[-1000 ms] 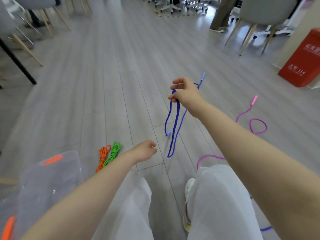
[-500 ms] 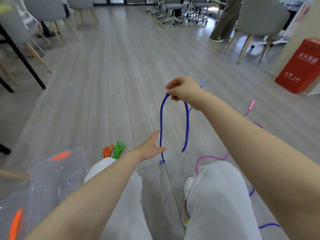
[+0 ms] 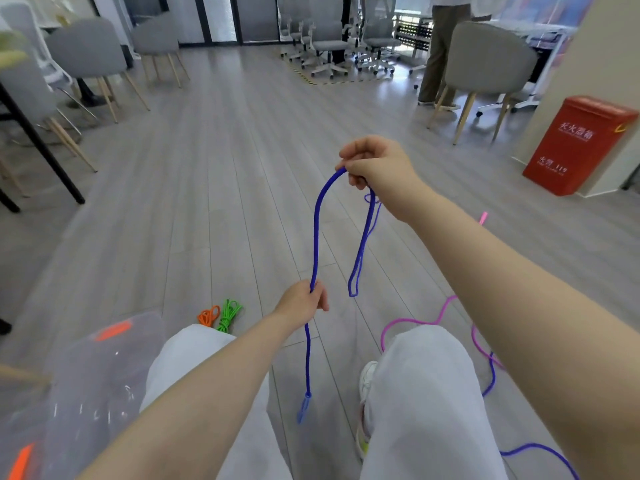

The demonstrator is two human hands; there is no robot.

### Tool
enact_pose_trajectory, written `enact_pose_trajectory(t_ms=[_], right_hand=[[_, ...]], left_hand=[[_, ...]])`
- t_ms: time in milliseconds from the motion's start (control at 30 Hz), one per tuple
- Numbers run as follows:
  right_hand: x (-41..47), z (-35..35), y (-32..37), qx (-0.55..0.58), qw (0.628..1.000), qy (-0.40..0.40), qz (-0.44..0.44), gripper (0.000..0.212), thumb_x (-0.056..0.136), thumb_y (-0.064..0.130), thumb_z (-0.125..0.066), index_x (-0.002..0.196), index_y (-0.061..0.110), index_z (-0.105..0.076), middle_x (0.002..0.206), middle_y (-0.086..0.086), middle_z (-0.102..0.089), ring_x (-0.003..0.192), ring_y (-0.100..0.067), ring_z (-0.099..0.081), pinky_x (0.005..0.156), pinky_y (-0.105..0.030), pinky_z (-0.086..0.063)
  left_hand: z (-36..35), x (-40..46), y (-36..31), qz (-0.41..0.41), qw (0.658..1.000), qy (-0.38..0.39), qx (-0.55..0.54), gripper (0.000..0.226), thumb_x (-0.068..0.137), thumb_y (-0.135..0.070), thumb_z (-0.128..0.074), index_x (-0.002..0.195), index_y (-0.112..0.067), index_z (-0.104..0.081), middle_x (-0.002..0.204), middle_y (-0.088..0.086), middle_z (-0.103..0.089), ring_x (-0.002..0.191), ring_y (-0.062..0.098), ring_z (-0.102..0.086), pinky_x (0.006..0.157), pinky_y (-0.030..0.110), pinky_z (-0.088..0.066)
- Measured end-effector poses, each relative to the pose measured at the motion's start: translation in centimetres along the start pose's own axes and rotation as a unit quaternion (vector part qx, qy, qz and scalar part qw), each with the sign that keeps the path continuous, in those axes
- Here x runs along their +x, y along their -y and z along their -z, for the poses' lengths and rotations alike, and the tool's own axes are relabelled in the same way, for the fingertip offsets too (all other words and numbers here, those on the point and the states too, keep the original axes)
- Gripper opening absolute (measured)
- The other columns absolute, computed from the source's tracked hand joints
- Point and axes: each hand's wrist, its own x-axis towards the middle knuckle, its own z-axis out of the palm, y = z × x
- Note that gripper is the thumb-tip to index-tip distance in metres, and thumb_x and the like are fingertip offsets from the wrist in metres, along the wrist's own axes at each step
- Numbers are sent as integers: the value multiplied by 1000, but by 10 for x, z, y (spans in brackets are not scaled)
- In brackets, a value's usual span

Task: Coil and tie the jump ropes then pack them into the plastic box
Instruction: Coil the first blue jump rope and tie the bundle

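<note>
The blue jump rope [image 3: 316, 233] arches from the raised right hand [image 3: 375, 168] down through the left hand [image 3: 303, 303], its handle dangling. A pink jump rope [image 3: 412, 321] sprawls on the floor. Coiled orange rope [image 3: 209, 315] and green rope [image 3: 228, 314] lie beside the clear plastic box [image 3: 83, 375].

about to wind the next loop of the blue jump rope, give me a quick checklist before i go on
1. Right hand grips the top of the blue braided jump rope: ok.
2. Left hand holds the strand lower down: ok.
3. Blue plastic handle hangs free: ok.
4. Hanging loop untangled: ok.
5. Blue rope clear of the pink jump rope on the floor: cannot tell.
6. Clear plastic box within reach: ok.
</note>
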Motion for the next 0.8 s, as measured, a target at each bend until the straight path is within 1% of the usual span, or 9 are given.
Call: enact_pose_trajectory(t_ms=[67, 133, 233, 333, 500, 600, 667, 733, 800], right_hand=[[-4, 7, -5, -39, 999, -24, -14, 27, 84, -8, -48, 83, 16, -61, 81, -4, -69, 54, -13, -53, 55, -27, -44], [-11, 13, -14, -101, 994, -20, -48, 27, 84, -5, -46, 87, 18, -60, 86, -5, -69, 58, -14, -53, 60, -31, -46], [-33, 13, -28, -169, 980, 53, -90, 29, 87, 1, -53, 111, 16, -56, 104, -12, -68, 66, -14, -56, 66, -33, -50], [-56, 1, -36, -152, 979, 111, -79, 36, 91, 13, -60, 126, 15, -52, 96, -5, -70, 68, -14, -58, 73, -34, -54], [-74, -25, -27, -158, 977, 137, -33, 17, 93, 34, -61, 104, 21, -65, 59, 11, -58, 58, -7, -49, 65, -27, -44], [-76, -32, -19, -229, 965, 128, -9, 22, 90, 42, -63, 96, 20, -64, 65, 9, -50, 61, -9, -45, 60, -26, -38], [-79, -34, -14, -300, 940, 163, -1, 20, 91, 41, -61, 92, 21, -65, 73, 1, -57, 68, -16, -51, 64, -30, -43], [-82, -37, -7, -285, 942, 177, -5, 15, 94, 34, -58, 90, 21, -66, 78, -3, -65, 71, -18, -59, 66, -31, -50], [-84, -41, 5, -223, 962, 158, -6, 16, 96, 28, -56, 90, 18, -68, 70, 2, -65, 61, -14, -58, 57, -24, -47]], left_hand=[[5, -4, -8, 9, 998, -12, -55, 36, 100, -34, -37, 75, -15, -53, 61, 0, -51, 57, 18, -54, 73, 40, -54], [17, -9, -20, 9, 995, -35, -98, 26, 98, -35, -43, 81, -17, -47, 65, 0, -43, 58, 16, -43, 64, 36, -46], [41, -18, -44, -26, 987, -54, -151, 12, 91, -31, -52, 87, -23, -45, 72, -2, -44, 63, 15, -40, 60, 30, -38], [65, -31, -73, -75, 974, -23, -211, 12, 93, -12, -37, 88, -21, -44, 74, 0, -44, 58, 11, -35, 51, 23, -30], [91, -53, -104, -167, 980, -5, -110, 15, 99, -16, -37, 91, -21, -49, 80, -1, -50, 71, 11, -44, 63, 24, -36], [101, -64, -110, -169, 977, -18, -129, 11, 100, -16, -40, 96, -20, -49, 83, 0, -53, 71, 12, -44, 66, 25, -38], [112, -71, -113, -178, 975, -38, -127, 10, 101, -17, -41, 98, -20, -50, 85, -1, -58, 70, 10, -47, 67, 25, -41], [122, -79, -116, -195, 973, -58, -107, 10, 102, -19, -42, 100, -21, -51, 85, -3, -61, 69, 10, -49, 68, 24, -44], [131, -84, -113, -204, 973, -63, -93, 9, 102, -22, -44, 103, -22, -53, 86, -4, -62, 70, 10, -52, 67, 23, -47]])
